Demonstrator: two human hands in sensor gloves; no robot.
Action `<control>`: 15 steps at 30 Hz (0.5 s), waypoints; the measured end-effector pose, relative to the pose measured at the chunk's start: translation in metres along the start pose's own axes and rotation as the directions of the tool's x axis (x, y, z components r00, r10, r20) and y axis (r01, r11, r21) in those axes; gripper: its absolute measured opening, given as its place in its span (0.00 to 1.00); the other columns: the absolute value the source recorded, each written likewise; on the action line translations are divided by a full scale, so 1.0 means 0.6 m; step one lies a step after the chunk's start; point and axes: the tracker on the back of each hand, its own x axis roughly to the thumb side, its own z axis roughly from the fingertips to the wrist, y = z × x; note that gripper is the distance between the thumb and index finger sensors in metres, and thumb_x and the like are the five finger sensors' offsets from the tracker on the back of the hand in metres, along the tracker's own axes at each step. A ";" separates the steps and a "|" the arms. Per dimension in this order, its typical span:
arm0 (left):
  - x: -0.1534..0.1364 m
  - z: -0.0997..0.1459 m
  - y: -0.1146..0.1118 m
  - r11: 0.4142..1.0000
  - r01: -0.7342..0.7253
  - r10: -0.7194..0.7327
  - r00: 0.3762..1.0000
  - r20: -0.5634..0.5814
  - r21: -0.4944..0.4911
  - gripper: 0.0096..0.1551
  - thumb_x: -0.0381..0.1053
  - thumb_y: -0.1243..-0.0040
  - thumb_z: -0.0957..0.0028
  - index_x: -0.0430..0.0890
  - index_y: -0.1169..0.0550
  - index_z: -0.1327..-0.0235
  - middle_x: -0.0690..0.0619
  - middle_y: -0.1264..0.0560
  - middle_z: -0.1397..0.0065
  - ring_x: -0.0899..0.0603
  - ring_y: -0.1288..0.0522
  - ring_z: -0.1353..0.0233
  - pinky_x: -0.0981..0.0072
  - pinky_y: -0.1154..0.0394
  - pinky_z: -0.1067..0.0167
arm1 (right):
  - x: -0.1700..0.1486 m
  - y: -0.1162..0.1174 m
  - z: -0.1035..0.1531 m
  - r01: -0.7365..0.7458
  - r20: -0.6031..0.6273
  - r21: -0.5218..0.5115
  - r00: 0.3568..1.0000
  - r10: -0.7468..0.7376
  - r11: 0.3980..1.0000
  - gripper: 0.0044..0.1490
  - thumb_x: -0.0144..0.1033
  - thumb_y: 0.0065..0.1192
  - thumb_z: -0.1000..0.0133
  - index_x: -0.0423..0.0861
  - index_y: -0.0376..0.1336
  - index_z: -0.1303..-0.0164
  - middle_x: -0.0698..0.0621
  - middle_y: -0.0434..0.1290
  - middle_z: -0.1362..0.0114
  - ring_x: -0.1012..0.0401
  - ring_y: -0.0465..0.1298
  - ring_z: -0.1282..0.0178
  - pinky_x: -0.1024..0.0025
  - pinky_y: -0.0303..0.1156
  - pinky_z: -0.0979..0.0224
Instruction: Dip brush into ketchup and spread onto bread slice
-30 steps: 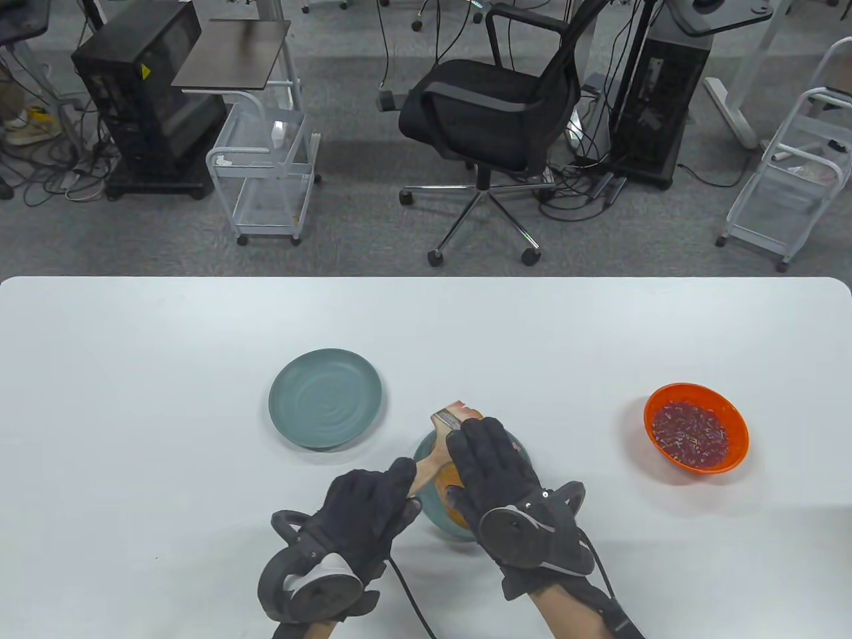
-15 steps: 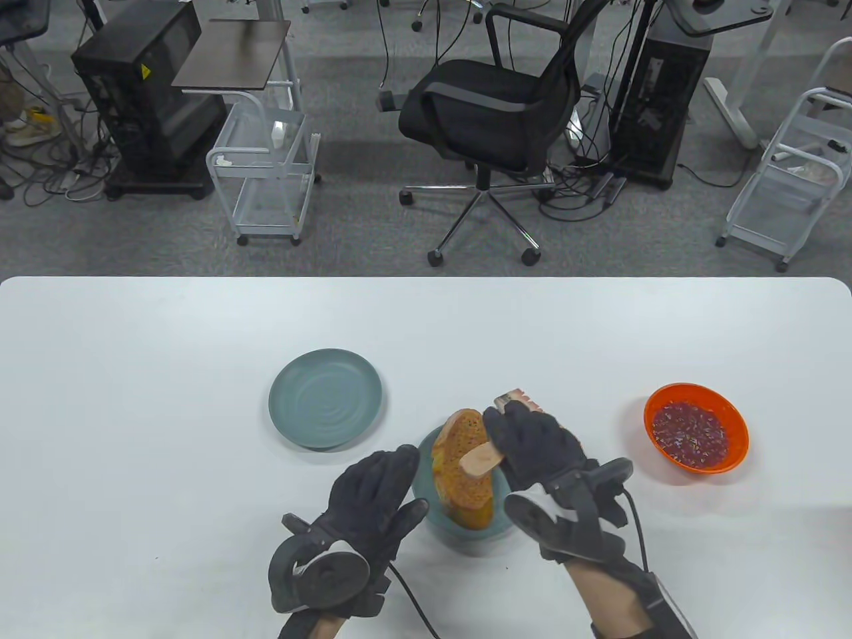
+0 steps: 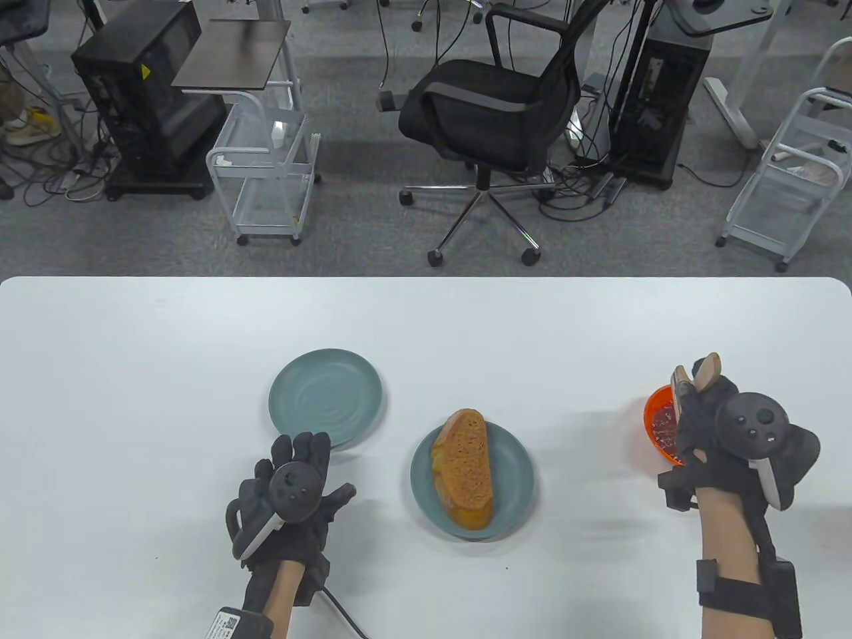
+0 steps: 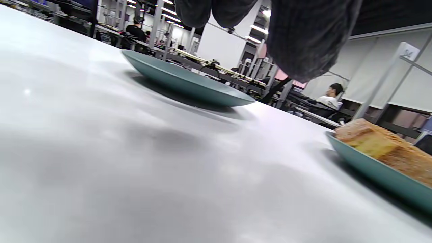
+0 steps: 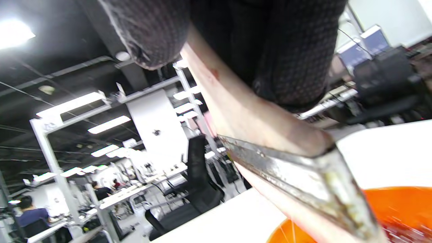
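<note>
The right hand (image 3: 715, 426) grasps the brush (image 3: 692, 383) over the orange bowl (image 3: 655, 416), at about 3 o'clock from the bread (image 3: 464, 469). The wooden handle points up and away, and the metal band (image 5: 297, 179) sits just above the red ketchup (image 3: 664, 426); the bristles are hidden. The bread, brown and crusty, lies on the teal plate (image 3: 516, 479) between both hands. The left hand (image 3: 289, 496) is released and empty, fingers spread, at 9 o'clock from the bread, near a second plate (image 3: 326, 398).

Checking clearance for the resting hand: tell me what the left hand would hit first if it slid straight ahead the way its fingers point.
Probably the empty teal plate. The left hand points away from the person, its fingertips just short of that plate's near rim. Whether they already overlap it is unclear.
</note>
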 end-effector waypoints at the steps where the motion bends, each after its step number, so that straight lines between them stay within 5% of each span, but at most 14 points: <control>1: -0.007 -0.002 -0.001 1.000 0.000 0.000 1.000 -0.010 -0.004 0.50 0.63 0.37 0.40 0.43 0.45 0.14 0.40 0.48 0.12 0.29 0.57 0.15 0.32 0.59 0.29 | -0.014 0.005 -0.006 -0.005 -0.033 0.030 0.999 0.006 1.000 0.34 0.34 0.62 0.42 0.35 0.61 0.27 0.30 0.69 0.32 0.40 0.80 0.40 0.55 0.83 0.42; 15: -0.002 -0.010 -0.011 0.999 0.040 -0.040 0.999 -0.003 -0.005 0.50 0.64 0.38 0.40 0.43 0.44 0.14 0.40 0.46 0.13 0.30 0.56 0.16 0.35 0.59 0.29 | -0.063 0.058 -0.037 0.029 -0.096 0.052 0.995 -0.024 0.998 0.33 0.34 0.60 0.41 0.35 0.60 0.27 0.30 0.68 0.32 0.40 0.80 0.41 0.55 0.82 0.44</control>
